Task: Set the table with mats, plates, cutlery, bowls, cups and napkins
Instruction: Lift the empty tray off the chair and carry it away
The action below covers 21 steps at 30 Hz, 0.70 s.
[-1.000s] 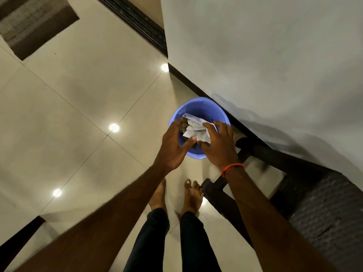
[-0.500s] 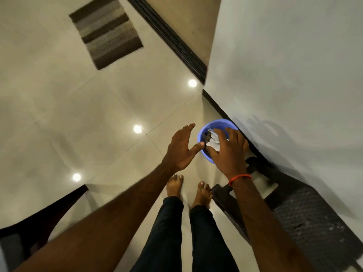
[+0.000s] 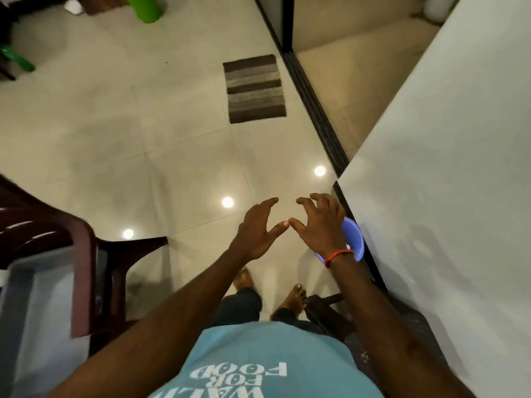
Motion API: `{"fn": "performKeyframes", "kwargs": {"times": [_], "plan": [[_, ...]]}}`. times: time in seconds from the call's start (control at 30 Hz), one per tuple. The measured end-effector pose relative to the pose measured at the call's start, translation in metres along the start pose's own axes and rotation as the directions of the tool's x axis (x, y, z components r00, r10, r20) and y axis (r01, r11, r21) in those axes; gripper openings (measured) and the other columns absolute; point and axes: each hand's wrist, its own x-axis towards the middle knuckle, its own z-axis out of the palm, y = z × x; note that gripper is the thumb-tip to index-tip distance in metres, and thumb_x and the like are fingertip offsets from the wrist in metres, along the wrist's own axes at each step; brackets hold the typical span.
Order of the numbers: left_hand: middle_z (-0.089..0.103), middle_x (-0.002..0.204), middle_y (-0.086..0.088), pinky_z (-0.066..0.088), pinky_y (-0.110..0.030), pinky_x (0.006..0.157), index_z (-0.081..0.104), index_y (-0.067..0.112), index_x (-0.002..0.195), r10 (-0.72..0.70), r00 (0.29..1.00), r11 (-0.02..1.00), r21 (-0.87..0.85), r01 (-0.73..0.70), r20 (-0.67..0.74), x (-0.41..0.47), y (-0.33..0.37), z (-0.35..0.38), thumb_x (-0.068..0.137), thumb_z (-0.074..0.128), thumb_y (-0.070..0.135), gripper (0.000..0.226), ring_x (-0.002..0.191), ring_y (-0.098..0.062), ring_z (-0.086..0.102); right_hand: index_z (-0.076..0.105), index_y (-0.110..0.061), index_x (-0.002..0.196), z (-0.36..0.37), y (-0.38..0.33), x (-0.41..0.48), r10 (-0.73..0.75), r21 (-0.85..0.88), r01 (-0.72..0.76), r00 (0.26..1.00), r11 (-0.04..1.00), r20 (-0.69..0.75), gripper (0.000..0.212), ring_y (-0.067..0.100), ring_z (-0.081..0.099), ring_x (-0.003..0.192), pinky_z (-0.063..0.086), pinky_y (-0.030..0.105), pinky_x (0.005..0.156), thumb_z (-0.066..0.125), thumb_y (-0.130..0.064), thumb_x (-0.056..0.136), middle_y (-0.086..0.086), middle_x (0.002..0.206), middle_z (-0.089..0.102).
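Observation:
A blue plastic bowl [image 3: 355,238] sits on the floor at the foot of the white wall, mostly hidden behind my right wrist. Its contents are out of sight. My right hand [image 3: 319,225] hovers above and left of it, fingers spread and loosely bent, holding nothing. My left hand [image 3: 258,228] is beside it with straight fingers, also empty. The two thumbs nearly meet over the tiled floor.
A dark red plastic chair [image 3: 83,254] and a clear storage bin [image 3: 31,300] stand at the left. A striped doormat [image 3: 254,89] lies ahead by the sliding door track [image 3: 313,107]. The white wall [image 3: 445,196] fills the right, with a dark woven seat [image 3: 330,311] by my feet.
Both hands have come up out of the blue bowl and let go of the white napkins. The view has swung up and back, so the bowl is now mostly hidden.

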Motion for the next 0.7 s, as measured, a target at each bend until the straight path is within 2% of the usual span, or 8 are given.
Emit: {"fn": "performKeyframes", "kwargs": {"times": [0.1, 0.23, 0.43, 0.6, 0.7], "plan": [[0.036, 0.162, 0.007, 0.03, -0.052, 0.12, 0.028, 0.034, 0.157, -0.018, 0.999, 1.0, 0.002, 0.018, -0.051, -0.024, -0.01, -0.024, 0.091, 0.045, 0.077, 0.081, 0.15, -0.02, 0.029, 0.061, -0.027, 0.132, -0.006, -0.039, 0.003, -0.113, -0.02, 0.114, 0.993, 0.993, 0.04, 0.049, 0.029, 0.033, 0.14, 0.023, 0.048, 0.112, 0.069, -0.048, 0.088, 0.007, 0.144, 0.05], [0.037, 0.161, 0.009, 0.031, -0.051, 0.119, 0.031, 0.031, 0.157, -0.045, 0.981, 0.999, -0.005, 0.044, -0.187, -0.051, -0.028, -0.064, 0.097, 0.053, 0.064, 0.073, 0.15, -0.019, 0.029, 0.059, -0.028, 0.134, -0.004, -0.092, 0.001, -0.249, -0.044, 0.251, 0.967, 0.967, 0.053, 0.05, 0.027, 0.033, 0.141, 0.023, 0.047, 0.112, 0.065, -0.052, 0.091, 0.006, 0.144, 0.05], [0.031, 0.164, 0.007, 0.032, -0.058, 0.116, 0.026, 0.034, 0.157, -0.046, 0.949, 0.981, 0.166, 0.102, -0.31, -0.083, -0.07, -0.118, 0.095, 0.042, 0.074, 0.075, 0.154, -0.026, 0.022, 0.052, -0.029, 0.141, 0.007, -0.161, 0.004, -0.348, -0.069, 0.354, 0.934, 0.933, 0.087, 0.056, 0.027, 0.033, 0.141, 0.024, 0.047, 0.111, 0.056, -0.059, 0.094, 0.005, 0.145, 0.05], [0.021, 0.169, 0.007, 0.022, -0.055, 0.121, 0.023, 0.037, 0.159, -0.093, 0.892, 0.959, 0.2, 0.2, -0.443, -0.121, -0.111, -0.159, 0.092, 0.034, 0.079, 0.08, 0.157, -0.023, 0.01, 0.047, -0.031, 0.146, 0.023, -0.22, 0.008, -0.435, -0.079, 0.444, 0.894, 0.893, 0.105, 0.064, 0.025, 0.033, 0.142, 0.023, 0.047, 0.111, 0.036, -0.069, 0.094, 0.004, 0.147, 0.048], [0.021, 0.169, 0.007, 0.02, -0.055, 0.121, 0.024, 0.038, 0.159, -0.14, 0.841, 0.943, 0.187, 0.273, -0.523, -0.151, -0.142, -0.177, 0.092, 0.032, 0.082, 0.08, 0.158, -0.022, 0.01, 0.044, -0.033, 0.147, 0.039, -0.26, 0.006, -0.51, -0.06, 0.519, 0.852, 0.853, 0.119, 0.074, 0.025, 0.032, 0.142, 0.021, 0.047, 0.111, 0.023, -0.075, 0.09, 0.004, 0.148, 0.047]]}}
